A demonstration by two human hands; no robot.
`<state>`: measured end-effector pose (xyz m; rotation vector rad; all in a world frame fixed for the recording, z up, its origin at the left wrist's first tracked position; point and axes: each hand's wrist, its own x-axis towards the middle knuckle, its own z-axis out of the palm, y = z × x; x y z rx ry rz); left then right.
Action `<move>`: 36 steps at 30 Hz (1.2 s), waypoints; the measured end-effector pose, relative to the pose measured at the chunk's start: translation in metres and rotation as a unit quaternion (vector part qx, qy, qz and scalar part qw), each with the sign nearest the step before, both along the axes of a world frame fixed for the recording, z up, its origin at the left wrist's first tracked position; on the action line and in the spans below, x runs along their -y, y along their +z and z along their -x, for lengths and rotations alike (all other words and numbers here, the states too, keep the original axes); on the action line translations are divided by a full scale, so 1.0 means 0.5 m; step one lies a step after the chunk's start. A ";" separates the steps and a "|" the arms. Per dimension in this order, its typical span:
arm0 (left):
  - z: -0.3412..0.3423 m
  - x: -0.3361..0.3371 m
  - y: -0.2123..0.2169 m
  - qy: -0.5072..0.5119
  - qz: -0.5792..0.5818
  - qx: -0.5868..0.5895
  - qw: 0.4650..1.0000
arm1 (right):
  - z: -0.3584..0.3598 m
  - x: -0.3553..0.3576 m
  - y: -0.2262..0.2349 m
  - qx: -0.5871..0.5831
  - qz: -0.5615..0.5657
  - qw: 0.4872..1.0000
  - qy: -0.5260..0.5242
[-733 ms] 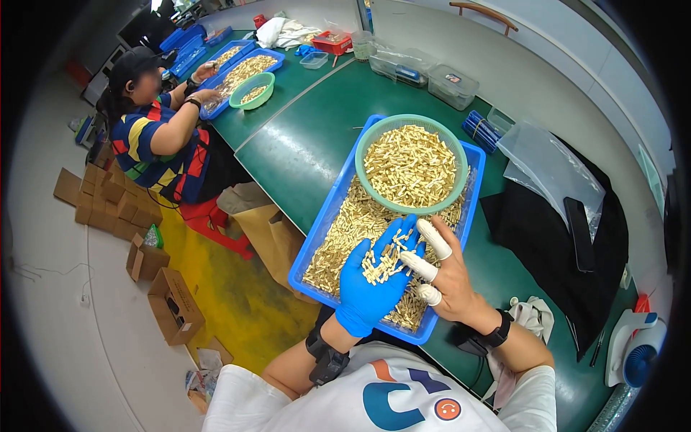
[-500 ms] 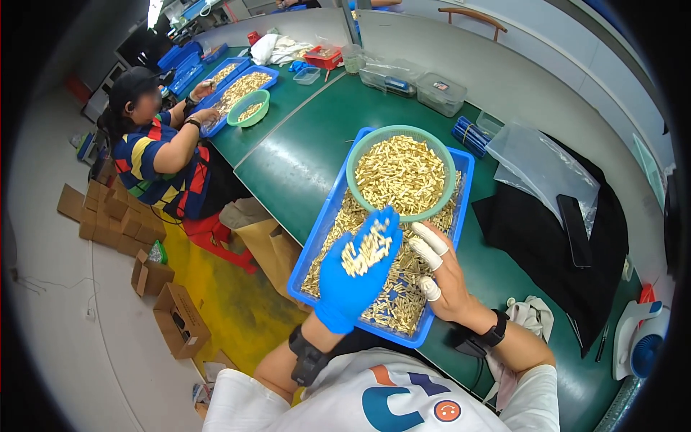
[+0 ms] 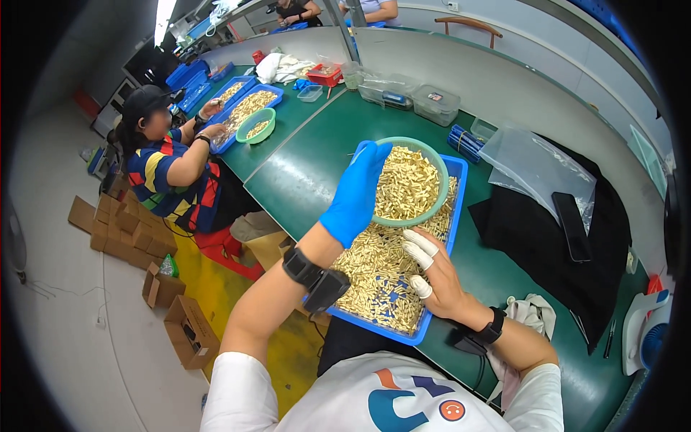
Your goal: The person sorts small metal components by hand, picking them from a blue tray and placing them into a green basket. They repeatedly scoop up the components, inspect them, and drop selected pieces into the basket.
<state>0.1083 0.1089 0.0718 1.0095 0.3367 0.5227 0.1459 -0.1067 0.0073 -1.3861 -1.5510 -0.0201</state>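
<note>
My left hand, in a blue glove, is tipped on edge over the left rim of a round green bowl. Its fingers are extended and held close together; its palm is turned toward the bowl and hidden, so any pieces there are out of sight. Small brass-coloured tubular pieces fill the bowl, which rests on the far part of a blue tray. More loose pieces cover the tray. My right hand, with white finger cots, is open, fingers spread over the tray's right side just below the bowl.
Right of the tray lie blue rods, a clear plastic bag, a black cloth and a phone. Lidded clear boxes line the partition. At left, a co-worker handles similar pieces beside another green bowl.
My left hand, palm up with a handful of brass pieces, has moved up from the tray to the bowl's left rim and turned on edge. My right hand stays nearly in place.
</note>
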 end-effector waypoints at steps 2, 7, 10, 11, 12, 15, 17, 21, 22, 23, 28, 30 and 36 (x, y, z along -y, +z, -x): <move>0.057 0.014 0.012 -0.056 -0.028 -0.001 0.998 | -0.005 0.003 -0.005 -0.006 -0.001 1.000 -0.004; 0.224 0.005 -0.050 -0.153 -0.489 -0.210 0.833 | 0.000 0.001 -0.003 -0.008 -0.006 1.000 0.003; 0.269 0.014 -0.056 -0.188 -0.733 -0.236 0.610 | 0.000 0.002 -0.004 -0.011 -0.005 1.000 0.006; 0.277 0.016 -0.054 -0.198 -0.799 -0.226 0.520 | -0.001 0.004 -0.003 -0.009 -0.004 1.000 0.007; 0.279 0.018 -0.051 -0.206 -0.856 -0.213 0.425 | -0.001 0.004 -0.003 -0.008 -0.001 1.000 0.008; 0.264 0.020 -0.053 -0.273 -0.828 -0.263 0.414 | 0.003 0.003 -0.006 -0.003 -0.004 1.000 0.002; 0.260 0.021 -0.054 -0.303 -0.812 -0.289 0.406 | 0.004 0.001 -0.006 0.002 -0.007 1.000 0.000; 0.266 0.015 -0.076 -0.323 -0.783 -0.326 0.420 | 0.005 0.000 -0.004 -0.007 0.001 1.000 0.010; 0.274 0.006 -0.092 -0.317 -0.789 -0.315 0.421 | 0.005 0.000 -0.004 -0.008 0.000 1.000 0.012; 0.276 0.001 -0.098 -0.312 -0.796 -0.302 0.422 | 0.005 0.000 -0.005 -0.009 -0.001 1.000 0.013; 0.271 0.012 -0.101 -0.171 -0.739 -0.334 0.559 | 0.005 0.003 -0.004 -0.005 -0.002 1.000 0.009; 0.257 0.033 -0.102 -0.127 -0.599 -0.343 0.712 | 0.004 0.004 -0.005 -0.006 0.001 1.000 0.009; 0.249 0.089 -0.150 -0.199 0.413 0.047 0.887 | 0.004 0.005 -0.006 -0.018 0.012 1.000 0.011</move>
